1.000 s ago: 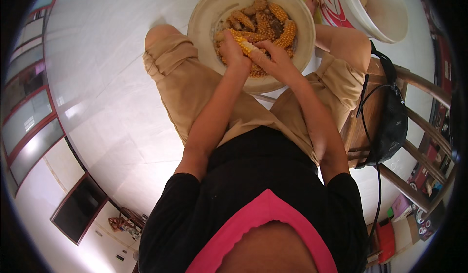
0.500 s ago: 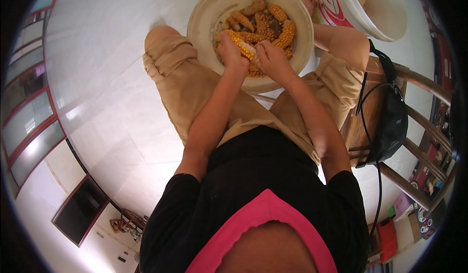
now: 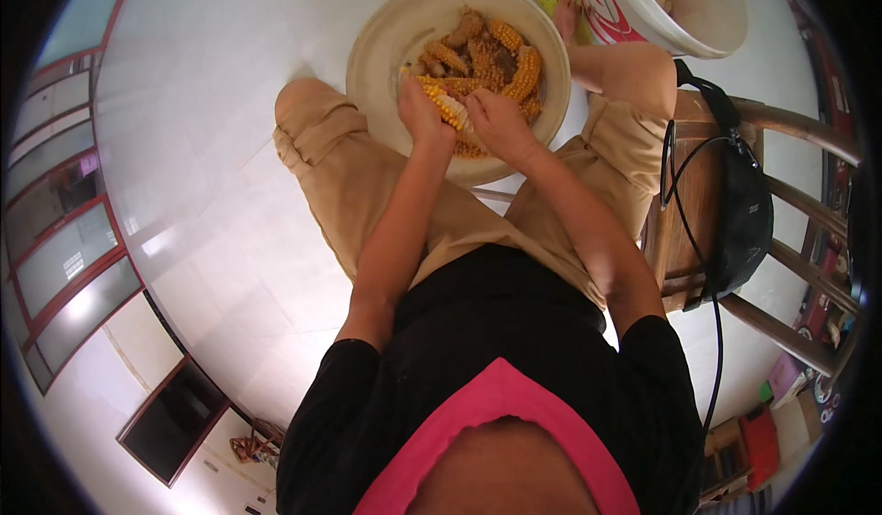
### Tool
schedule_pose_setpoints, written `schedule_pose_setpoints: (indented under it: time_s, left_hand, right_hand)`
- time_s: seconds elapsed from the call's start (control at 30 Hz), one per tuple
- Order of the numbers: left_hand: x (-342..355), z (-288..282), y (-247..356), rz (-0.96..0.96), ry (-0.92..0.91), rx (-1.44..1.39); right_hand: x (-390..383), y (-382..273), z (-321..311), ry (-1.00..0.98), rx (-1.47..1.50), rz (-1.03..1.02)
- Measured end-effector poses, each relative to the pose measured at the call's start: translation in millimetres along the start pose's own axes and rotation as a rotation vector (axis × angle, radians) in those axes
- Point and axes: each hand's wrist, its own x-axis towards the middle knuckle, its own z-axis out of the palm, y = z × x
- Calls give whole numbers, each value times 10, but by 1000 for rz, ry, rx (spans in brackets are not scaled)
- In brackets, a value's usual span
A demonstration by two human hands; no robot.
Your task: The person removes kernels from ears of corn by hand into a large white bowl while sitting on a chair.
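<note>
Bright whitish light washes the floor [image 3: 216,230] left of centre, glare spots the red-framed panels [image 3: 87,305] at far left, and edges bow toward black corners.

head-worn left fisheye | facing steeply down | near, above hands [image 3: 425,115]

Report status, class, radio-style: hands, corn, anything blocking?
Left hand gripping corn cob, partly bare. Right hand curled against its pale side. Cob over round basin; no visible obstruction.

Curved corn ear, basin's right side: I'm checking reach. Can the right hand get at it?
Probably yes: the curved ear lies uncovered near the right hand, though that hand is on a partly stripped cob.
</note>
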Motion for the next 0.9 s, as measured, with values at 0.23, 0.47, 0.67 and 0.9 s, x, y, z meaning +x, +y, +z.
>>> schedule_pose_setpoints:
  time_s: [0.23, 0.47, 0.67, 0.9]
  left_hand:
    - [18, -94, 71, -12, -57, -38]
    - [-57, -4, 79, -55, -142, -122]
    - [-40, 29, 245, -82, -274, -74]
    - [-133, 57, 178, 85, -431, 463]
  right_hand:
    - [-22, -116, 60, -58, 188, 39]
    - [135, 183, -6, 640, -410, -332]
    - [-4, 58, 49, -220, 550, 364]
    - [-14, -188, -215, 16, 854, 462]
